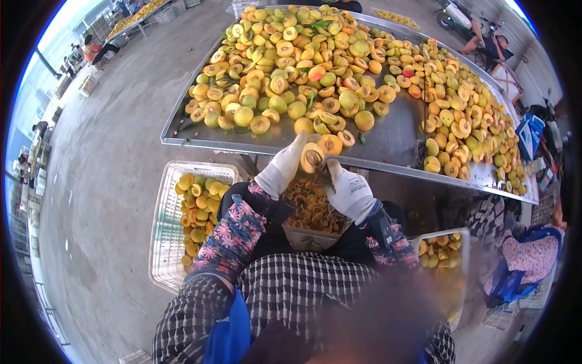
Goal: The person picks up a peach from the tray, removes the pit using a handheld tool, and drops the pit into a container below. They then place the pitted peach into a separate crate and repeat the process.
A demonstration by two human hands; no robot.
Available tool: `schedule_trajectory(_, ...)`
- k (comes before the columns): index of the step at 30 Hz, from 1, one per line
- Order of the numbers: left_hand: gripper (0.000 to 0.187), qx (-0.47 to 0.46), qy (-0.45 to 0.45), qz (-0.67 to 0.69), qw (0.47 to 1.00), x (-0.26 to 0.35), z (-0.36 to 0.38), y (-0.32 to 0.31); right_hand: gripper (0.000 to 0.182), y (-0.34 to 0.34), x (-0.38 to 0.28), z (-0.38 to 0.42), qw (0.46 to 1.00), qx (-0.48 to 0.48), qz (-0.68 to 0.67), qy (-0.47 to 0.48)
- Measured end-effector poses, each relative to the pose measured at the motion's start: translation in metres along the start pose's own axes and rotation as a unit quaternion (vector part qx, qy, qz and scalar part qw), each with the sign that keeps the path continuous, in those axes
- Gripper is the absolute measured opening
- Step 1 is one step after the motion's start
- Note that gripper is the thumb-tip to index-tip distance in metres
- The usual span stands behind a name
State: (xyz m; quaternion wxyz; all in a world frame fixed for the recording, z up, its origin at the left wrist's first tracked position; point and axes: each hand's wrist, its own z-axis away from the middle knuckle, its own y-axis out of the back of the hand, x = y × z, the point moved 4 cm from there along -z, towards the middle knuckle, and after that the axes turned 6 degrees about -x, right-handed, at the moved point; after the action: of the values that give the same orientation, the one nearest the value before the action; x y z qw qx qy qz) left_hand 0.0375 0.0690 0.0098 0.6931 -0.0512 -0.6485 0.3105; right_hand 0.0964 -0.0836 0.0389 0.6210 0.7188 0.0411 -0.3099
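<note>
**Gloved hands work a halved peach over the pit bin**

Head view: the left hand (284, 167) grips a peach half (313, 157), cut face turned up toward the camera, with no clear long axis. The right hand (350, 191) is closed around something at the fruit's edge; what it is cannot be told. Below them sits a bin of pits (310, 209), already well filled. On the metal table (394, 136) a large heap of halves (291, 67) lies ready, so much seems left. White crates (167, 224) either side hold more fruit.
</note>
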Motion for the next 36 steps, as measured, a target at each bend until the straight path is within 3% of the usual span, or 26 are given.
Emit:
schedule_trajectory(2, 0.054, -0.03, 0.028, -0.112, 0.993, 0.004, 0.0, 0.004, 0.031, 0.004, 0.002, 0.003, 0.995, 0.043, -0.069, 0.049)
schedule_trajectory(4, 0.047, -0.035, 0.031, 0.076, 0.996, 0.006, 0.01, -0.012, 0.027, 0.001, 0.006, 0.009, 0.97, 0.101, -0.212, 0.062)
schedule_trajectory(5, 0.046, -0.05, 0.02, 0.144, 0.988, 0.007, 0.013, -0.017, 0.026, 0.002, 0.005, 0.012, 0.967, 0.076, -0.244, 0.021)
schedule_trajectory(10, 0.047, -0.107, -0.011, 0.31, 0.945, 0.002, 0.01, -0.021, 0.029, 0.006, -0.009, 0.019, 0.985, 0.104, -0.131, 0.03)
schedule_trajectory(19, 0.044, 0.041, -0.03, 0.205, 0.977, 0.0, 0.019, -0.03, 0.031, 0.001, -0.018, 0.022, 0.997, 0.064, 0.032, -0.008)
schedule_trajectory(24, 0.04, 0.031, -0.039, 0.22, 0.974, 0.0, 0.019, -0.033, 0.033, -0.006, -0.018, 0.024, 0.996, 0.087, 0.005, -0.006)
schedule_trajectory(27, 0.038, 0.043, -0.054, 0.206, 0.976, 0.0, 0.022, -0.036, 0.034, -0.009, -0.019, 0.022, 0.997, 0.054, -0.006, -0.054)
schedule_trajectory(31, 0.04, 0.084, -0.059, 0.171, 0.98, 0.0, 0.024, -0.039, 0.035, -0.008, -0.022, 0.024, 0.998, 0.035, -0.033, -0.037)
schedule_trajectory(34, 0.045, 0.03, -0.042, 0.1, 0.994, -0.001, 0.024, -0.033, 0.035, -0.006, -0.015, 0.024, 1.0, -0.006, -0.012, -0.026)
schedule_trajectory(36, 0.047, 0.051, -0.033, 0.074, 0.995, 0.0, 0.025, -0.036, 0.035, -0.009, -0.009, 0.024, 1.0, -0.018, -0.012, -0.002)
